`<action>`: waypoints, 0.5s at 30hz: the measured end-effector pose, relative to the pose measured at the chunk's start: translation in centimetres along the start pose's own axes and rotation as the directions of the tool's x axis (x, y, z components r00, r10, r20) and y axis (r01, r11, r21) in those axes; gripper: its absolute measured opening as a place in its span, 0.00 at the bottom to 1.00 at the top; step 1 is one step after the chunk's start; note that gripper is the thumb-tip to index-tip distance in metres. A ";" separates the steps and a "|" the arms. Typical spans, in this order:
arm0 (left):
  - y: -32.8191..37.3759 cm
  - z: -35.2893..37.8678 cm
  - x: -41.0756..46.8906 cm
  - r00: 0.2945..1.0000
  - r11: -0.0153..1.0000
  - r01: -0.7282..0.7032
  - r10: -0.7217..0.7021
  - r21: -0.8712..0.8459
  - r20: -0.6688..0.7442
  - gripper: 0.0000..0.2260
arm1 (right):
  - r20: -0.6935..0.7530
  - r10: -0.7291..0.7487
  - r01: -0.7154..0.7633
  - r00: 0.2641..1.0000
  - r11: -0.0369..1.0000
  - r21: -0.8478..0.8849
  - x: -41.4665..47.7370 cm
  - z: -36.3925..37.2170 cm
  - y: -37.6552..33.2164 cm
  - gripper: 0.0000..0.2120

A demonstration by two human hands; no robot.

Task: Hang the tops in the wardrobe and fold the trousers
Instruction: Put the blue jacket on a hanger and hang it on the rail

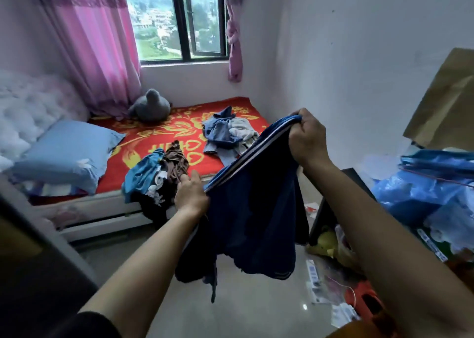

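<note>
A dark navy garment (252, 214) with white stripes along its upper edge hangs in the air above the floor, stretched between both hands. My right hand (306, 136) grips the raised end of that striped edge in a fist. Lower down, my left hand (191, 193) pinches the other end, its fingers partly extended. On the bed's near edge lies a heap of clothes (156, 175) in blue, brown and black. A second heap (227, 132) of blue and grey clothes lies further back on the red blanket (164, 135).
The bed holds a blue pillow (68, 151) and a grey plush toy (151, 107) by the window. Blue plastic bags (431, 191), cardboard (446, 101) and litter crowd the floor at right. A dark piece of furniture (33, 273) stands at lower left.
</note>
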State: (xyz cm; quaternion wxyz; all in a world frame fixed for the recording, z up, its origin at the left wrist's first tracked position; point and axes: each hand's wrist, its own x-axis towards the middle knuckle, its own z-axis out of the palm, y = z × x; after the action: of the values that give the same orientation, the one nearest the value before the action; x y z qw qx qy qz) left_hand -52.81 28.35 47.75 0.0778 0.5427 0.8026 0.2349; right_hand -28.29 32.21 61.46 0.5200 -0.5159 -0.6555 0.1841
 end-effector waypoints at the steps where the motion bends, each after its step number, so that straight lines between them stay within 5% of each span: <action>1: -1.4 -0.3 0.0 0.995 0.995 0.094 -0.095 0.027 0.033 0.15 | -0.010 0.033 -0.033 0.999 0.999 0.014 0.7 0.2 0.3 0.13; 6: -6.8 -4.0 0.1 0.962 0.964 0.265 -0.262 0.017 -0.079 0.09 | 0.156 0.133 -0.138 0.979 0.990 0.019 3.1 3.3 1.5 0.13; 8: -7.5 -6.4 0.4 0.947 0.963 0.267 -0.271 -0.046 -0.171 0.08 | 0.257 0.061 -0.057 0.964 0.998 -0.025 3.1 5.9 1.6 0.08; 12: -8.8 -11.5 0.2 0.851 0.895 0.322 -0.417 -0.309 -0.319 0.06 | 0.391 -0.164 0.206 0.906 0.976 -0.069 2.2 11.6 1.2 0.23; 15: -10.4 -15.6 -1.3 0.797 0.860 0.322 -0.472 -0.396 -0.378 0.05 | 0.414 -0.300 0.373 0.859 0.921 -0.108 1.4 15.3 -0.1 0.18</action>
State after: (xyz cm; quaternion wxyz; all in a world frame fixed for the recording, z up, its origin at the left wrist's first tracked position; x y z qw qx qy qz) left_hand -66.91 19.48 56.49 0.0171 0.2686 0.8468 0.4588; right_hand -41.59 37.88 56.18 0.3532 -0.3918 -0.8400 0.1275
